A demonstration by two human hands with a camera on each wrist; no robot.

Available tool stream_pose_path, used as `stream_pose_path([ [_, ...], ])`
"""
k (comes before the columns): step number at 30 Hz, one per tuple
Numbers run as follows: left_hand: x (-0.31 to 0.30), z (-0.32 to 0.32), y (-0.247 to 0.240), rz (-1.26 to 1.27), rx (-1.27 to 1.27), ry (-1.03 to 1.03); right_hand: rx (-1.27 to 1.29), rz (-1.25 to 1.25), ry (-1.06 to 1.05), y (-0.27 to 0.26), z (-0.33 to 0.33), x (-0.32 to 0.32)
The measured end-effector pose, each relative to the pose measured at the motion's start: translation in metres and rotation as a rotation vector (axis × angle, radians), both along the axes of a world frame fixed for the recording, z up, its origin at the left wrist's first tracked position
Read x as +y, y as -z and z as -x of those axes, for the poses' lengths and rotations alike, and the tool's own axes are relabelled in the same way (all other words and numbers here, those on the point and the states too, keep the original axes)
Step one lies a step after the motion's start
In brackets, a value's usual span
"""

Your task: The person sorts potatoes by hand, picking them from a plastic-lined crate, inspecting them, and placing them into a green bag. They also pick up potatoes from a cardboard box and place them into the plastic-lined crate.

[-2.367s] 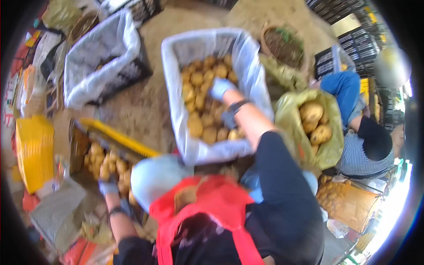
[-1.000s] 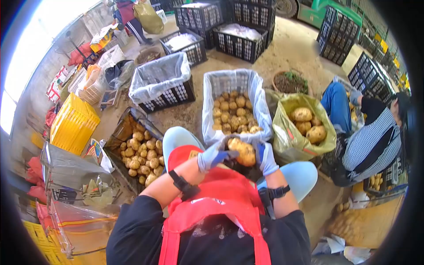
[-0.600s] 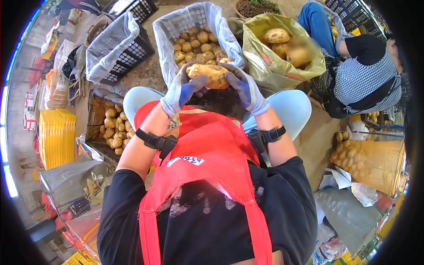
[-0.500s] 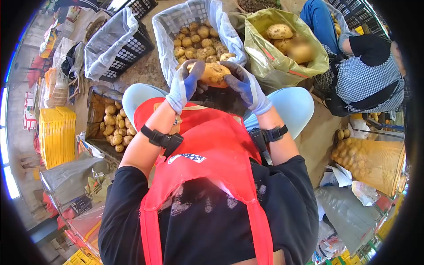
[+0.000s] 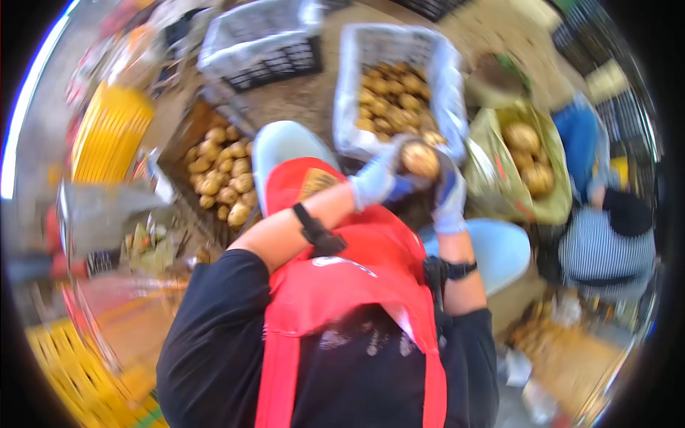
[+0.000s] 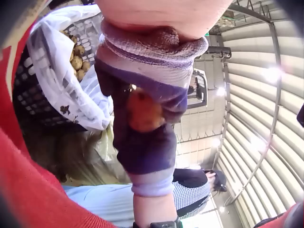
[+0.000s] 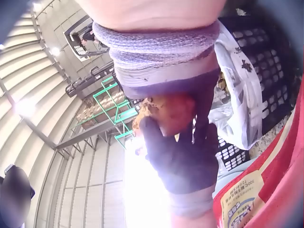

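Note:
Both gloved hands grip one large potato [image 5: 419, 159] over the near end of a lined crate [image 5: 345, 93] of potatoes. The left hand [image 5: 377, 178] holds its left side and the right hand [image 5: 449, 192] its right side. In the left wrist view the potato [image 6: 144, 111] shows between the dark gloved palms and fingers. The right wrist view has the potato [image 7: 173, 114] too, with gloved fingers [image 7: 153, 130] curled against it. Blur hides the potato's surface detail.
An open dark box of potatoes [image 5: 223, 178] lies left of the knees, a green sack [image 5: 492, 175] with big potatoes right of the crate. Behind left stands another lined crate [image 5: 275, 64]. A seated person [image 5: 606, 242] is at the right; stacked yellow crates [image 5: 110, 135] are at the left.
The head view has swung, so the crates sit lower and further right. Both hands still hold the potato, which now shows a rounder end toward the camera.

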State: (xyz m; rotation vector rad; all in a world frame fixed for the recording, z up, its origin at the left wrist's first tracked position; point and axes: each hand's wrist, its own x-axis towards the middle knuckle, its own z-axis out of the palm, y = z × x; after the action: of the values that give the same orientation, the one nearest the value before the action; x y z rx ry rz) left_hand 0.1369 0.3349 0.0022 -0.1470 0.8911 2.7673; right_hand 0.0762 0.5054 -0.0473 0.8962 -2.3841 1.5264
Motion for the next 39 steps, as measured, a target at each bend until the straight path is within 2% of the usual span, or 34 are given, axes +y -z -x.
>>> stream_pose_path([
  [1,-0.007,0.0,-0.007,-0.505,-0.164,0.05,-0.27,0.104,0.071,-0.001,0.001,-0.009],
  [2,-0.025,-0.008,-0.009,-0.178,0.14,-0.069,-0.437,0.11,0.103,-0.018,0.004,-0.02],
  [3,-0.041,-0.015,-0.011,0.303,0.392,-0.285,-0.992,0.666,0.06,-0.004,0.017,-0.019],
  [4,-0.056,-0.022,-0.013,0.652,0.511,-0.55,-0.903,0.496,-0.05,0.008,0.031,-0.016],
  [5,-0.081,-0.038,-0.043,0.426,0.401,-0.531,-0.893,0.429,-0.045,-0.009,0.034,-0.022],
  [6,-0.123,-0.073,-0.085,0.686,0.171,-0.528,-0.881,0.301,-0.131,-0.013,0.045,-0.02],
  [7,-0.152,-0.093,-0.087,0.558,0.288,-0.745,-0.602,0.121,-0.264,-0.005,0.053,-0.016],
  [8,-0.182,-0.112,-0.088,0.446,0.429,-0.942,-0.854,0.219,-0.168,-0.028,0.047,-0.03],
  [9,-0.205,-0.16,-0.111,0.37,0.375,-0.99,-0.861,0.181,-0.16,-0.05,0.036,-0.043],
  [11,-0.255,-0.254,-0.156,0.214,0.272,-1.091,-0.885,0.157,-0.205,-0.049,0.036,-0.046],
  [12,-0.27,-0.292,-0.164,0.425,0.291,-1.275,-0.892,0.17,-0.219,-0.045,0.041,-0.052],
  [14,-0.301,-0.368,-0.181,0.881,0.16,-1.683,-0.914,0.154,-0.276,-0.03,0.064,-0.057],
  [15,-0.312,-0.403,-0.199,0.918,0.06,-1.836,-0.944,0.166,-0.291,-0.03,0.069,-0.062],
  [17,-0.346,-0.492,-0.213,0.765,0.159,-1.918,-0.927,0.122,-0.211,-0.039,0.066,-0.073],
  [19,-0.343,-0.536,-0.238,0.824,0.075,-2.242,-0.945,0.091,-0.176,-0.043,0.066,-0.086],
  [21,-0.373,-0.612,-0.247,0.986,0.147,-2.361,-0.955,0.046,-0.182,-0.042,0.069,-0.092],
  [23,-0.437,-0.777,-0.251,1.252,0.089,-2.065,-0.961,0.024,-0.185,-0.04,0.071,-0.093],
  [25,-0.448,-0.806,-0.263,1.198,-0.183,-2.119,-1.0,0.024,-0.245,-0.052,0.065,-0.091],
  [27,-0.485,-0.81,-0.262,1.145,-0.303,-2.071,-1.001,-0.032,-0.275,-0.043,0.075,-0.083],
  [29,-0.526,-0.796,-0.26,1.093,-0.336,-2.011,-0.85,-0.032,-0.378,-0.035,0.069,-0.071],
  [30,-0.541,-0.767,-0.261,1.067,-0.312,-1.966,-0.639,-0.077,-0.481,-0.013,0.075,-0.063],
  [32,-0.578,-0.723,-0.251,1.025,-0.213,-1.848,-0.698,-0.179,-0.49,-0.044,0.062,-0.061],
  [33,-0.59,-0.689,-0.246,1.006,-0.132,-1.763,-0.974,-0.2,-0.404,-0.085,0.038,-0.064],
  [35,-0.598,-0.591,-0.228,0.925,0.085,-1.577,-0.931,-0.077,-0.543,-0.055,0.05,-0.048],
  [37,-0.55,-0.441,-0.212,0.795,0.197,-1.434,-0.992,0.067,-0.59,-0.043,0.057,-0.034],
  [39,-0.482,-0.298,-0.207,0.98,0.121,-1.255,-0.993,0.023,-0.566,-0.089,0.046,-0.027],
])
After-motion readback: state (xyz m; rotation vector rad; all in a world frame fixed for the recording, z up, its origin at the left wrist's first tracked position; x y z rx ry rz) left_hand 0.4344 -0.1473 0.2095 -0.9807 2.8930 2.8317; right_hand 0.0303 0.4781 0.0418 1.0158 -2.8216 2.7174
